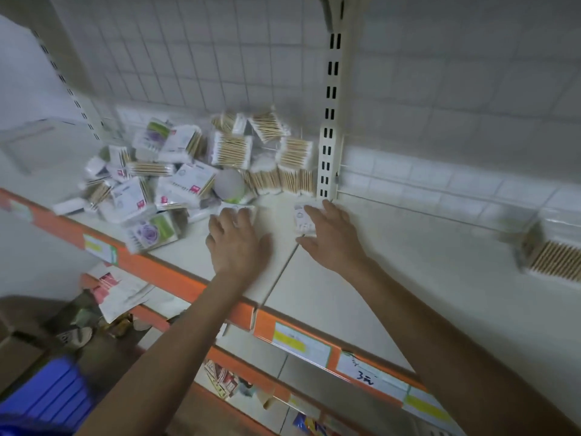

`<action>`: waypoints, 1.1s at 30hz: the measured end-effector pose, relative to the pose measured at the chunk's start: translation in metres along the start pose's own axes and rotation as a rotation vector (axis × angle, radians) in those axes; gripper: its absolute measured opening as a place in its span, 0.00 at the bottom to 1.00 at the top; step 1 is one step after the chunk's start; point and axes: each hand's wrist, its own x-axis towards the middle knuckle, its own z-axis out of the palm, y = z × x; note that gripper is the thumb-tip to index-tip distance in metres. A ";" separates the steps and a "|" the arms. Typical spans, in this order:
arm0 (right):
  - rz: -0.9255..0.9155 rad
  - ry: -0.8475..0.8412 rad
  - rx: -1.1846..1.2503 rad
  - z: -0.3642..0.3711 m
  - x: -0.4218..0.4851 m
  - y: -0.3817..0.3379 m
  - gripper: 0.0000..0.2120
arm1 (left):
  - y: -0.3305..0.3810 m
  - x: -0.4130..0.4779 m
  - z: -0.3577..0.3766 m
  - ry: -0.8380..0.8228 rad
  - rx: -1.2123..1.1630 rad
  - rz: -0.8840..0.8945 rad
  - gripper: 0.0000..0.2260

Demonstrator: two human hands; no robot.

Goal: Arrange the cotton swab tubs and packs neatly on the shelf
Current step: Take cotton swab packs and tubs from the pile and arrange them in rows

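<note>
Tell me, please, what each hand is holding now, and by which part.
Neither grip is clear. The left hand lies flat on a small white pack, the right hand on another small white pack; the fingers cover the near ends.

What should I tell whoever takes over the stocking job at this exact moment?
Left hand: flat, palm down, on a small white pack at the pile's near edge; no closed grip visible.
Right hand: fingers spread over another small pack by the upright post.
Most packs and a round tub lie jumbled on the left shelf; a few wooden-stick packs stand at the back by the post. One large pack sits alone far right.
Left: almost all of the sorting and lining up.
</note>
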 end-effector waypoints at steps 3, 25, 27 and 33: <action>0.047 -0.001 -0.010 0.007 0.009 -0.003 0.30 | -0.005 0.006 -0.002 -0.020 -0.030 -0.048 0.25; 0.244 0.268 0.271 -0.064 -0.074 0.081 0.19 | 0.112 -0.034 0.003 -0.083 -0.299 0.421 0.21; 0.270 0.284 0.263 -0.073 -0.089 0.096 0.18 | 0.133 -0.043 0.005 -0.112 -0.306 0.455 0.22; 0.308 0.368 0.269 -0.101 -0.135 0.132 0.17 | 0.189 -0.072 0.007 -0.150 -0.392 0.587 0.22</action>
